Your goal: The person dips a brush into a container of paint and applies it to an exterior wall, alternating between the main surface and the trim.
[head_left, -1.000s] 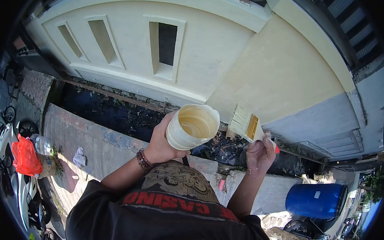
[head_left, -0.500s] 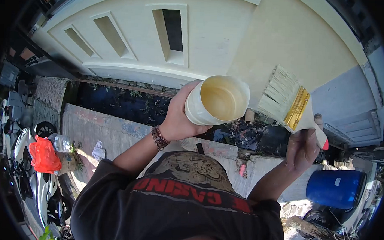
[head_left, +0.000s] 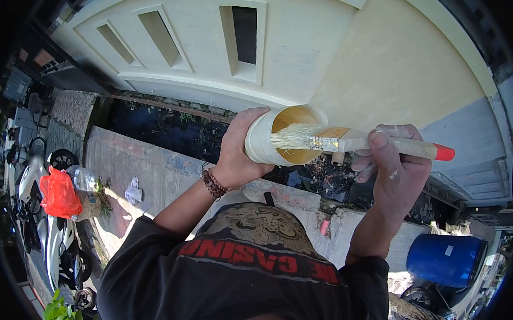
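Note:
My left hand (head_left: 240, 145) is wrapped round a cream plastic container (head_left: 260, 138), whose open mouth is tilted toward the right. Paint coats its inner wall. In my right hand (head_left: 395, 160) is a wide paintbrush (head_left: 354, 142) with a pale handle, a red tip and a metal band. Its whitish bristles point left and lie over the mouth of the container; whether they touch the inside I cannot tell. Beyond both hands stands a cream wall (head_left: 386, 80), with a grey-blue unpainted-looking part at its right.
A dark water channel (head_left: 160, 130) runs below the wall, beside a concrete ledge (head_left: 119, 148). At the left are a red plastic bag (head_left: 60, 191) and a white motorbike (head_left: 55, 248). A blue barrel (head_left: 444, 259) lies at the right, above a log (head_left: 421, 316).
The brush has moved left from beside the container to over its mouth, and has turned so its bristles point left. The container's mouth has tilted more to the right.

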A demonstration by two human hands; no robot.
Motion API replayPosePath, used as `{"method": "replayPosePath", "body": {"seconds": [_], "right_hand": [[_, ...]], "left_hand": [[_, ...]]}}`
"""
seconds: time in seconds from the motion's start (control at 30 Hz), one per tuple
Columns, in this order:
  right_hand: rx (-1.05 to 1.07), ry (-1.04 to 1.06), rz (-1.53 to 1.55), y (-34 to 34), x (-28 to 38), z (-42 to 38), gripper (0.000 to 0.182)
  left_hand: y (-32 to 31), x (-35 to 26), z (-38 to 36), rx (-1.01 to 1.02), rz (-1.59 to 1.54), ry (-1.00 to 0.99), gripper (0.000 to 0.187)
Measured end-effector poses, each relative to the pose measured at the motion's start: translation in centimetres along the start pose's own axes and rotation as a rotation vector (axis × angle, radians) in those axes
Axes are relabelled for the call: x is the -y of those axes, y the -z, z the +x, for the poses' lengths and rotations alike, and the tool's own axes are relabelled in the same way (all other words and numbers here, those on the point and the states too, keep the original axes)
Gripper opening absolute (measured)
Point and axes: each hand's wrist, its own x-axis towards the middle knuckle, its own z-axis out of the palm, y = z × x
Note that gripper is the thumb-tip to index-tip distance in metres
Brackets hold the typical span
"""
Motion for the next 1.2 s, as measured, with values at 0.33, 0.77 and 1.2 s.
{"method": "replayPosePath", "body": {"seconds": [0.33, 0.77, 1.2], "right_hand": [[-0.046, 0.02, -0.118, -1.3, 1.8, -1.5, 0.022], [0.312, 0.11, -0.252, -3.6, -0.3, -2.4, 0.026], [0.344, 0.172, -0.17, -3.9, -0.6, -2.1, 0.031]], "left_hand": [[1.2, 0.7, -1.7, -0.082, 0.084, -0.047, 0.089], [1.6, 0.0, -2.8, -0.109, 0.212, -0.152, 0.088], [1.1, -0.5, -2.6, -0.272, 0.187, -0.263, 0.079]]}}
